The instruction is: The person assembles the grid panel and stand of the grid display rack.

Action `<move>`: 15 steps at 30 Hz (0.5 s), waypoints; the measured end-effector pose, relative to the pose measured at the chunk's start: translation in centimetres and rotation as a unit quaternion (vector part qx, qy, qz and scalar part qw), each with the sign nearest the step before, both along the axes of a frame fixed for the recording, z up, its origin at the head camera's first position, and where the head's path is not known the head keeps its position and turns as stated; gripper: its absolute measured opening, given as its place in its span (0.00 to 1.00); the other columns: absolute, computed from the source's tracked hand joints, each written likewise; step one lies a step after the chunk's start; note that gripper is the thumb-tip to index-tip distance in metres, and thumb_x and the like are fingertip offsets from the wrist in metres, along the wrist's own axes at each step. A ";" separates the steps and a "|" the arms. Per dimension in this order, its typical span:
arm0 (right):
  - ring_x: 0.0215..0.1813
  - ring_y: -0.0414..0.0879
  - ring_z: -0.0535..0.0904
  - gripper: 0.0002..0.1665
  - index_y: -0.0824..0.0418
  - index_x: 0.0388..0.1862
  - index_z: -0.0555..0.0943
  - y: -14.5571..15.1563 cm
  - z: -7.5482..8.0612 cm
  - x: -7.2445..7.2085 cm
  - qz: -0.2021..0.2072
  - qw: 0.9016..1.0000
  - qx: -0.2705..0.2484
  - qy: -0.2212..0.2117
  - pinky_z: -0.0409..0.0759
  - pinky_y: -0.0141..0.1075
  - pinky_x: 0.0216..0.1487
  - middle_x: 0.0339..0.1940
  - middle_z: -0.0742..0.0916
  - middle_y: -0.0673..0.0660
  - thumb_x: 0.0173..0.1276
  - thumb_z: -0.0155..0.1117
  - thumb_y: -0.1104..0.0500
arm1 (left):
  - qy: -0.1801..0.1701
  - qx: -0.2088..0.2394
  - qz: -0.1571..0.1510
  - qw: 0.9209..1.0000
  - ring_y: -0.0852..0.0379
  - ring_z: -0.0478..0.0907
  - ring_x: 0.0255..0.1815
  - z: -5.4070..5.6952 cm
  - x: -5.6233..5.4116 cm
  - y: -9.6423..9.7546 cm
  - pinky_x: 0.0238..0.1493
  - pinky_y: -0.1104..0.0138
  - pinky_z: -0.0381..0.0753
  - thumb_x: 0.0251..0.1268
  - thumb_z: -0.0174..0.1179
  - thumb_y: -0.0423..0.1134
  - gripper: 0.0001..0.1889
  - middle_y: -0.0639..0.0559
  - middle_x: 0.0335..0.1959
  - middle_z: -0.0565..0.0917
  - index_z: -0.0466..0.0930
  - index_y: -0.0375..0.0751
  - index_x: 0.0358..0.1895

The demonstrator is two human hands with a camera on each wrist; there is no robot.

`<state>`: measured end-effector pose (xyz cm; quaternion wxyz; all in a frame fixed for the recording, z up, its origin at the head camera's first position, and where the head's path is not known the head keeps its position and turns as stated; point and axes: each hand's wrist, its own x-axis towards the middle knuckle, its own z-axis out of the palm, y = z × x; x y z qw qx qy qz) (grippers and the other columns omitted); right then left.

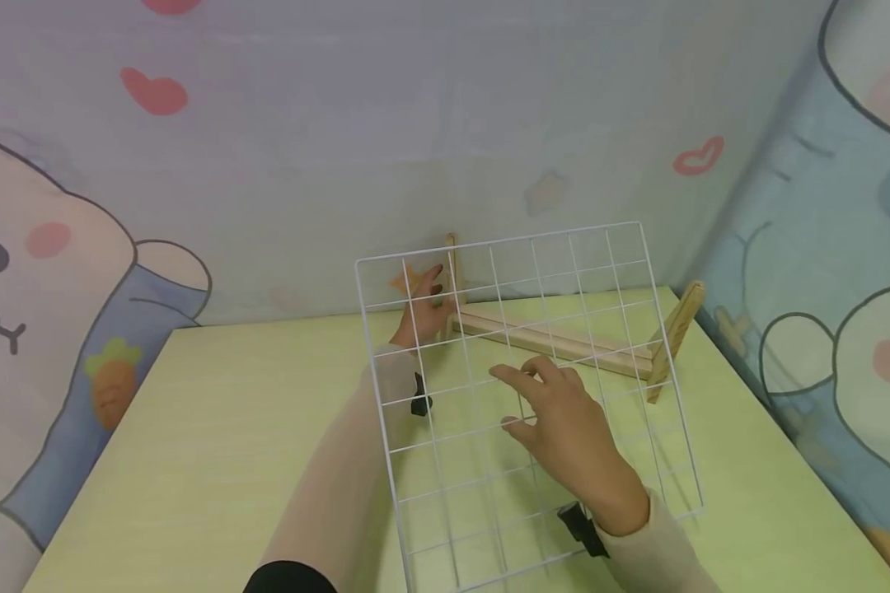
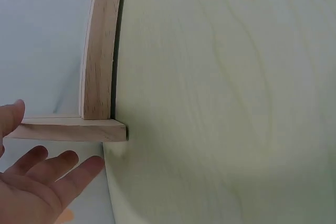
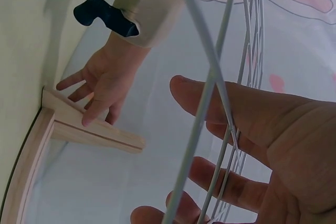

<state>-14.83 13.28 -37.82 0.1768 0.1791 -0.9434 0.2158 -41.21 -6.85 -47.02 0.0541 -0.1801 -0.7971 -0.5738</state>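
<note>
A white wire grid panel (image 1: 479,383) stands tilted over the table, in front of a wooden stand (image 1: 549,336) with a crossbar and two end posts. My left hand (image 1: 424,309) is behind the panel at the stand's left post (image 2: 63,129), thumb and fingers spread on either side of the wood. In the right wrist view, the left fingers are close against this post; firm contact is unclear. My right hand (image 1: 564,424) is at the panel's middle, its thumb and fingers spread apart. In the right wrist view, wires cross in front of the right fingers (image 3: 231,182).
The light yellow-green table (image 1: 215,428) meets a patterned backdrop (image 1: 445,148) behind the stand. The stand's right post (image 1: 675,338) leans outward near the table's right edge. Black wrist straps (image 1: 582,529) sit on both sleeves.
</note>
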 end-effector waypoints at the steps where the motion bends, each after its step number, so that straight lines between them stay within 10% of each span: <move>1: 0.47 0.58 0.79 0.41 0.50 0.67 0.83 0.0 0.1 0.0 0.000 1.000 -0.001 -0.001 0.70 0.34 0.21 0.54 0.82 0.55 0.54 0.88 0.61 | 0.005 -0.004 -0.001 1.000 0.31 0.66 0.76 0.1 0.0 0.0 0.70 0.45 0.75 0.72 0.56 0.28 0.38 0.34 0.82 0.61 0.55 0.35 0.83; 15: 0.48 0.60 0.80 0.41 0.49 0.68 0.83 -0.1 0.2 0.2 0.002 1.000 -0.005 -0.007 0.72 0.35 0.22 0.56 0.83 0.57 0.54 0.88 0.60 | 0.090 -0.053 0.005 0.995 0.30 0.78 0.64 -0.2 0.4 0.1 0.68 0.45 0.77 0.69 0.54 0.23 0.33 0.26 0.66 0.77 0.61 0.29 0.78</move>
